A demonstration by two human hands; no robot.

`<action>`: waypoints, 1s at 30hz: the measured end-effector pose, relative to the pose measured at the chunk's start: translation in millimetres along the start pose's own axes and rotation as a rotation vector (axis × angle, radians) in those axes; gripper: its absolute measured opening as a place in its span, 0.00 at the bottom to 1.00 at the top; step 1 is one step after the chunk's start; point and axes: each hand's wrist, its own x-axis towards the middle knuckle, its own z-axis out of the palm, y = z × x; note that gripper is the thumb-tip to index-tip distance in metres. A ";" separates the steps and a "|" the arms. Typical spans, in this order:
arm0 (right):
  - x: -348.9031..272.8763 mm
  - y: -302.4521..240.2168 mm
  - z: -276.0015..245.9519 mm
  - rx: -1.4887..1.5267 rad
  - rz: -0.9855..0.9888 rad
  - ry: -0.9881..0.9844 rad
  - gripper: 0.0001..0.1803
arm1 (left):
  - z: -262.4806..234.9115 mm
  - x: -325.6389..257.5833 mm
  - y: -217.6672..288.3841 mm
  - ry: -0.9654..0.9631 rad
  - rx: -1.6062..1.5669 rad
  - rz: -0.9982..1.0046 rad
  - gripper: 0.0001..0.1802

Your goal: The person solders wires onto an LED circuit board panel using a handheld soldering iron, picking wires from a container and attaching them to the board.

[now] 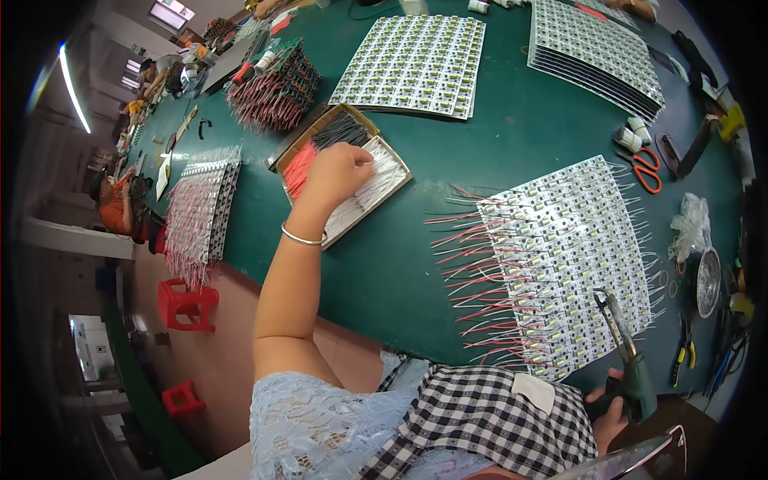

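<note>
Holding my L hand (340,172) at the white wires (382,172), R section of the cardboard box (374,208) on the counter (408,264); fingers curled, partly hidden, can't tell from my end if they've got one. Red wires (298,170) + black wires (340,130) sit in own sections, prob. so colours don't mix. My R hand (610,412) has fingers wrapped round a green soldering tool (638,380), metal nose angled over the white board panel (576,248); leaves L free, I'd guess. Panel's flat, red/white leads (480,272) fanned off its L edge, likely vs. tangling. Scissors (646,172) + pliers (684,352) lie R of panel, prob. kept handy.
</note>
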 end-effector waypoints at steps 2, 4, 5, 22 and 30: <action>1.0 -2.2 1.0 -0.029 -0.058 0.016 0.32 | 10.6 -0.1 6.1 0.014 0.019 0.074 0.11; 1.5 -2.3 -2.9 -0.026 -0.036 -0.064 0.32 | 23.3 1.8 11.8 0.126 0.227 0.113 0.08; 0.8 -2.2 -2.9 -0.026 -0.037 -0.059 0.32 | 26.1 1.5 14.5 0.152 0.267 0.132 0.06; 1.5 4.9 -6.4 0.000 -0.044 -0.042 0.29 | 25.3 -6.3 6.1 0.162 -0.070 -0.010 0.10; 12.1 -7.6 10.0 0.036 -0.021 0.024 0.29 | 6.8 -11.9 14.9 0.211 -0.225 -0.091 0.11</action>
